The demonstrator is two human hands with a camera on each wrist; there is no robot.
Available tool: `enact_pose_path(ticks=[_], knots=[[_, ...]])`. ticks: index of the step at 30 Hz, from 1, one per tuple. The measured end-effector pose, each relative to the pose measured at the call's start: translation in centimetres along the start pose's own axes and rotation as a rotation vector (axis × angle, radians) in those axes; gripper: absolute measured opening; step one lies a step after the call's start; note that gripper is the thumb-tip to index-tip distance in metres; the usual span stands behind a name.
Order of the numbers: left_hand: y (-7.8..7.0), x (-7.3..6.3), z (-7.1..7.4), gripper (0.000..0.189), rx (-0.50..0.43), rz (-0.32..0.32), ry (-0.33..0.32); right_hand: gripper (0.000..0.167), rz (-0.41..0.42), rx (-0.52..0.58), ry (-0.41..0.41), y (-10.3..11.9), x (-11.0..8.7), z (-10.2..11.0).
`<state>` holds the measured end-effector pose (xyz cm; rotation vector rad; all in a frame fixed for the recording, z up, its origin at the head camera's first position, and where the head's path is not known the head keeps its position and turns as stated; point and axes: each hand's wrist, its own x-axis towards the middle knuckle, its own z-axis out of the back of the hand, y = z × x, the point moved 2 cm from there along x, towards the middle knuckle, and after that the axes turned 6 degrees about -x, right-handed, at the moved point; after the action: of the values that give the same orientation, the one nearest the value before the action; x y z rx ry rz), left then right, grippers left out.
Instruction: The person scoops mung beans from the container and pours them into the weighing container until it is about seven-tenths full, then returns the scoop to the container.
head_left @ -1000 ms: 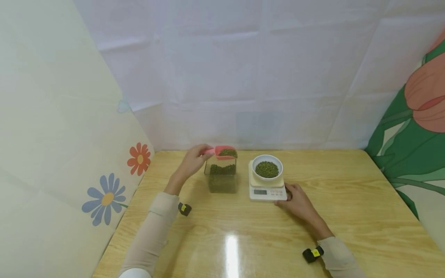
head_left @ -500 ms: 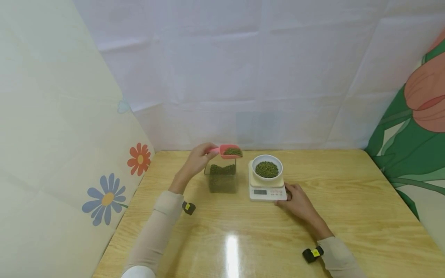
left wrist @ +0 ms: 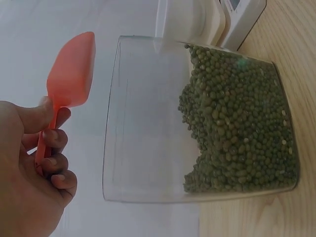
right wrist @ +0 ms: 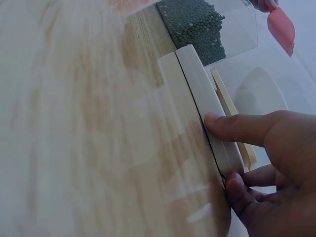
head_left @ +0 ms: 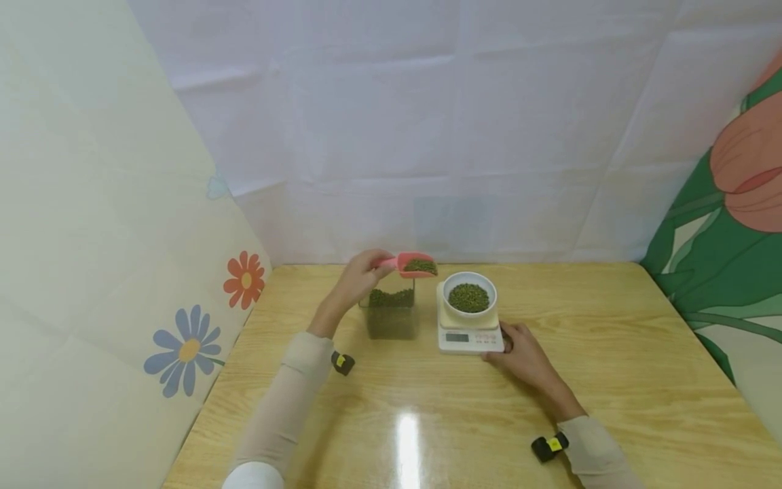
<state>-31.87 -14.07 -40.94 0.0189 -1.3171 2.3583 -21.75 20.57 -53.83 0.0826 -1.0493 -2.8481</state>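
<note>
My left hand (head_left: 360, 277) grips the handle of a pink scoop (head_left: 403, 261) loaded with green mung beans. The scoop is raised above a clear plastic container (left wrist: 148, 118), its tip near the container's right side. Mung beans (left wrist: 237, 128) fill the lower part of that container in an uneven heap. To its right stands a white kitchen scale (head_left: 452, 346) with a small display, bearing a white bowl (head_left: 469, 278) of mung beans. My right hand (head_left: 528, 360) holds the scale's front right corner, thumb on the front face and fingers at the side, as the right wrist view shows.
Everything stands on a wood-grain table (head_left: 611, 353). A white cloth backdrop (head_left: 366, 136) hangs behind its far edge, with flower-printed panels at left and right. A narrow gap separates the container and the scale.
My left hand has carried the loaded scoop to the right, from over the container toward the bowl. The right hand, the scale and the bowl have stayed in place.
</note>
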Motion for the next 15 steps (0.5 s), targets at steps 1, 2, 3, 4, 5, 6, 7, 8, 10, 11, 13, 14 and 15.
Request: enact_pose_path(ticks=[1, 2, 3, 4, 5, 6, 7, 8, 10, 11, 13, 14, 15], knots=[[-0.1, 0.1, -0.1, 0.03, -0.001, -0.004, 0.003, 0.092, 0.003, -0.003, -0.003, 0.0, 0.0, 0.0], [-0.1, 0.2, -0.2, 0.03, 0.001, -0.009, 0.005, 0.092, 0.005, -0.004, -0.004, 0.0, 0.0, 0.0], [-0.2, 0.3, -0.3, 0.03, 0.004, -0.014, 0.007, 0.092, 0.005, -0.003, -0.007, -0.1, 0.0, 0.0], [-0.3, 0.4, -0.5, 0.03, 0.008, -0.017, 0.008, 0.092, 0.006, -0.002, -0.007, -0.1, 0.1, 0.0], [-0.4, 0.4, -0.6, 0.031, 0.01, -0.019, 0.01, 0.092, 0.006, -0.003, -0.009, -0.1, 0.1, 0.0], [-0.5, 0.5, -0.7, 0.031, 0.015, -0.022, 0.012, 0.092, 0.011, -0.004, -0.01, -0.1, 0.1, 0.0], [-0.6, 0.6, -0.8, 0.031, 0.02, -0.025, 0.014, 0.092, 0.01, -0.001, -0.01, -0.1, 0.1, 0.0], [-0.7, 0.7, -0.9, 0.031, 0.021, -0.026, 0.016, 0.092, 0.01, 0.002, -0.01, -0.2, 0.1, 0.0], [-0.8, 0.8, -1.1, 0.031, 0.02, -0.022, 0.02, 0.092, 0.011, 0.002, -0.011, -0.2, 0.1, 0.1], [-0.8, 0.8, -1.2, 0.031, 0.017, -0.019, 0.02, 0.092, 0.011, 0.003, -0.011, -0.2, 0.1, 0.1], [-0.9, 0.8, -1.4, 0.031, 0.014, -0.011, 0.023, 0.091, 0.005, 0.008, -0.013, -0.1, 0.1, 0.1], [-0.9, 0.8, -1.5, 0.031, 0.015, -0.008, 0.023, 0.091, 0.009, 0.009, -0.012, -0.1, 0.1, 0.0], [-0.9, 0.9, -1.6, 0.031, 0.018, -0.006, 0.024, 0.091, 0.011, 0.01, -0.012, -0.1, 0.0, 0.0]])
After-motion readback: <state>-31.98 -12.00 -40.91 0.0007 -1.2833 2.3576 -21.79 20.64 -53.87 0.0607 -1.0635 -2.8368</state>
